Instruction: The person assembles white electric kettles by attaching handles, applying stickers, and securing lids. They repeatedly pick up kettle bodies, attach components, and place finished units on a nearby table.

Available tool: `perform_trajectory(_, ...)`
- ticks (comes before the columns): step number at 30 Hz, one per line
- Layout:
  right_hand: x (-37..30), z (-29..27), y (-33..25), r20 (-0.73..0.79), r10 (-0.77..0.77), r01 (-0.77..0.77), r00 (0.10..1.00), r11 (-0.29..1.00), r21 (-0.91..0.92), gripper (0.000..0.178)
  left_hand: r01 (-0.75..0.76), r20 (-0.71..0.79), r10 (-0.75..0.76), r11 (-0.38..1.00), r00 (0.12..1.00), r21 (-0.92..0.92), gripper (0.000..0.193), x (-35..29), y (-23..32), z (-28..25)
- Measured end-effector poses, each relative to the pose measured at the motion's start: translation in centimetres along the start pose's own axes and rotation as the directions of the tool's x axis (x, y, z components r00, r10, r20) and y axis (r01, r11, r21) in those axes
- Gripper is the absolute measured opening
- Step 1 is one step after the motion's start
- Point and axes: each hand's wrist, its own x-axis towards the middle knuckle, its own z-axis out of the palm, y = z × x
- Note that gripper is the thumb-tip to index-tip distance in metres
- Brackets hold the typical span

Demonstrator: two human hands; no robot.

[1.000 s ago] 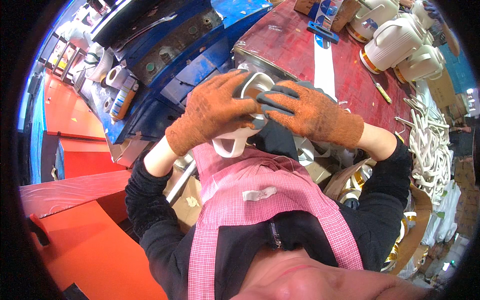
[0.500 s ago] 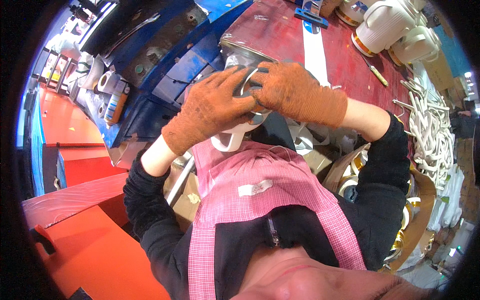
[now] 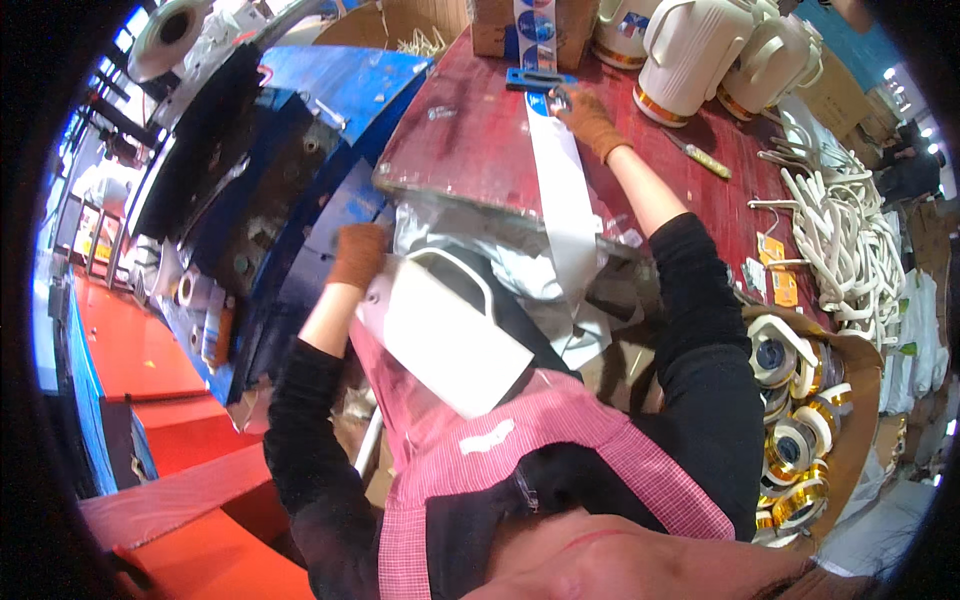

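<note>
A white jug [image 3: 450,345] with a looped handle lies tilted across my lap, against the pink checked apron. My left hand [image 3: 360,255], in an orange-brown work glove, grips the jug's end near my left side; its fingertips are blurred and partly hidden. My right hand [image 3: 592,122], gloved alike, reaches over the dark red table. Its fingertips pinch at the edge of a round blue sticker [image 3: 538,104] on a long white label strip [image 3: 560,180]. That strip runs beneath a blue bar [image 3: 540,79] and hangs off the table's near edge.
Several white jugs with gold bands [image 3: 690,60] stand at the far right, near a knife [image 3: 707,160]. White handles [image 3: 840,240] lie heaped on the right. Below them, a carton [image 3: 862,380] holds gold-banded rings. Blue machinery [image 3: 290,190] flanks my left.
Both hands were together at the jug. My right hand has moved away to the sticker strip. The jug has turned and lowered onto my lap, held by my left hand alone.
</note>
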Motion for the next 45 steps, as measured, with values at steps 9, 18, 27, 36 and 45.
perform_trajectory(9,5.6,5.0,1.8,0.017,0.095,-0.081,0.995,0.919,-0.386,0.05,-0.709,-0.288,0.651,0.675,0.702,-0.204,0.044,9.0,18.6,-6.4)
perform_trajectory(18,7.4,4.3,3.2,0.102,0.037,-0.002,0.994,0.947,-0.322,0.042,-0.835,-0.315,0.847,0.238,0.428,-0.495,0.04,0.0,24.0,-6.1)
perform_trajectory(27,-8.9,-0.4,3.8,0.19,-0.346,0.386,0.919,0.886,-0.255,0.038,-0.77,-0.374,0.719,0.348,0.586,-0.535,0.052,-3.5,15.8,-6.0)
perform_trajectory(36,-8.9,1.4,5.3,-0.059,-0.428,0.409,0.902,0.889,-0.206,0.024,-0.256,-0.377,0.006,0.745,0.926,-0.616,0.043,-15.4,6.0,-3.5)
perform_trajectory(45,-13.0,-6.0,-3.4,0.259,-0.247,0.331,0.934,0.872,-0.36,0.037,-0.143,-0.311,-0.088,0.747,0.946,-0.649,0.071,-20.7,7.7,1.2)
